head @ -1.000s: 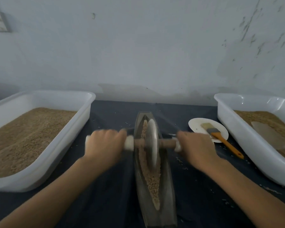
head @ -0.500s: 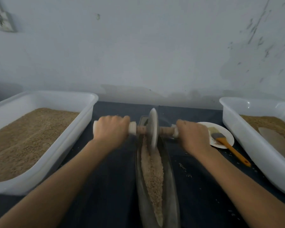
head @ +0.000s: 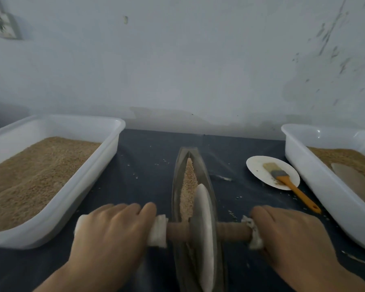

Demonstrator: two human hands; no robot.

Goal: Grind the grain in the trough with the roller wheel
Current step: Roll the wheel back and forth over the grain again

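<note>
The wheel has rolled back to lower centre; both hands, fingers wrapped round its axle. Tilting it could spill grain over the trough edge.

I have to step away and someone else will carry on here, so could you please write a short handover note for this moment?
Left hand shut on the roller wheel's left handle; right hand shut on the right one.
The wheel stands in the trough, at the near end.
Grain fills the far half of the trough and looks mostly whole.
Left: keep rolling along the whole trough.
Brush lies on the plate, right of the trough.
</note>
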